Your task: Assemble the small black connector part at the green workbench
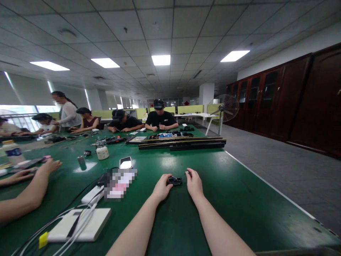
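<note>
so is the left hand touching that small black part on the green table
Touching. The head view shows the left hand with its fingers closed against the left end of the small black part, no gap between them. The right hand sits just beside its other end.

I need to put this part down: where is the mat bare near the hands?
Bare green mat lies between the right hand and the table's right edge, and ahead up to the long black rails. Left is crowded: phone, cables, white box, a co-worker's arms.
</note>
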Tool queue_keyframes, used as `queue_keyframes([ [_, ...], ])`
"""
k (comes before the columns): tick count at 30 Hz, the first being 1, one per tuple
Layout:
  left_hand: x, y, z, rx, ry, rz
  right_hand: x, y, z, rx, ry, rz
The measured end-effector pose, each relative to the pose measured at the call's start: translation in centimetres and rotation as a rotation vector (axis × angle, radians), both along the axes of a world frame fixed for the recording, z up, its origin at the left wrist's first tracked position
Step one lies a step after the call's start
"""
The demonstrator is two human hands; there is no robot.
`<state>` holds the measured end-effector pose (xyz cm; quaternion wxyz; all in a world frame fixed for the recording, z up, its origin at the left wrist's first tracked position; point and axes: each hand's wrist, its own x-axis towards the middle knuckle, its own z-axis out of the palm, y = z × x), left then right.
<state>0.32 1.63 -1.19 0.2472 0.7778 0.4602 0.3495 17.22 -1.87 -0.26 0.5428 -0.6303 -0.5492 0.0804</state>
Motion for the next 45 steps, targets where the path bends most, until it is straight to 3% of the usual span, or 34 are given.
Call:
queue_keyframes([
  [7,0.1,0.3,-0.3,-0.025,-0.005,-0.008,0.0,-0.1,0.1,0.044,-0.009,-0.038],
  [15,0.2,-0.3,0.5,-0.046,-0.005,0.002,0.0,0.0,0.0,0.082,-0.033,-0.078],
  [22,0.2,-0.3,0.5,-0.038,-0.017,-0.003,-0.3,-0.5,0.3,-0.077,-0.141,-0.080],
  [27,0.2,-0.1,0.3,-0.034,-0.029,-0.016,-0.8,-0.9,0.6,-0.198,-0.208,-0.004],
  [34,0.1,-0.2,0.3,-0.030,-0.041,-0.025,-1.3,-1.1,0.9,-0.217,-0.127,0.222],
  [45,0.0,-0.1,0.0,0.011,-0.042,-0.028,-1.3,-0.9,0.7,-0.104,-0.215,0.255],
])
